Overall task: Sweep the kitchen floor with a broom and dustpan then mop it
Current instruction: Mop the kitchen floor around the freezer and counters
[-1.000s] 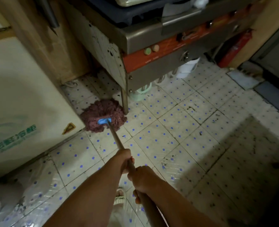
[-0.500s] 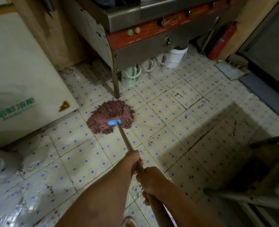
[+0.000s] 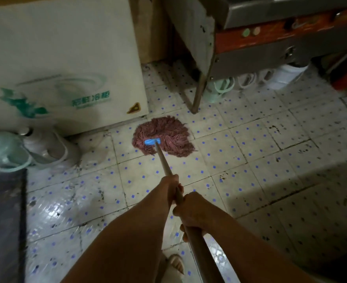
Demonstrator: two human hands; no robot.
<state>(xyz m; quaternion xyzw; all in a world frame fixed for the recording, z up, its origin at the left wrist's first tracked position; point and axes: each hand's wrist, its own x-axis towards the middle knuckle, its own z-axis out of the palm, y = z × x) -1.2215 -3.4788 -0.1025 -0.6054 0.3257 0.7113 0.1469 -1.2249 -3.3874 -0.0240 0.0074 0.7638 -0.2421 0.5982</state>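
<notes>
The person held the mop handle (image 3: pixel 164 161) with both hands, one ahead of the other along the shaft. The left hand (image 3: pixel 171 187) was curled round it further down toward the head, and the right hand (image 3: pixel 192 211) gripped it just behind, nearer the body. That split grip looked suited to steering: the forward hand could guide and press, the rear one push and pull. The handle slanted down and away, so the mop head (image 3: pixel 163 137) lay flat, its reddish strands fanned out on the floor (image 3: pixel 250 144) round a blue clamp (image 3: pixel 152 141).

The mop head sat close to the lower front corner of a white freezer (image 3: pixel 66 58) and just short of the metal leg (image 3: pixel 199 94) of a steel stove stand (image 3: pixel 270 43), at the mouth of the gap between them. Judging by that, the mopping stage was under way, working the awkward strip along the appliances. No broom or dustpan was in view.

The floor was pale tile with small blue dots and dark grout lines, speckled with black marks toward the right. Patches near the person's sandalled foot (image 3: pixel 175 264) shone as if wet. Pale plastic buckets (image 3: pixel 46 148) stood against the freezer's base at the left, beside a dark mat (image 3: pixel 3 221). More containers (image 3: pixel 221 86) were tucked under the stove stand.
</notes>
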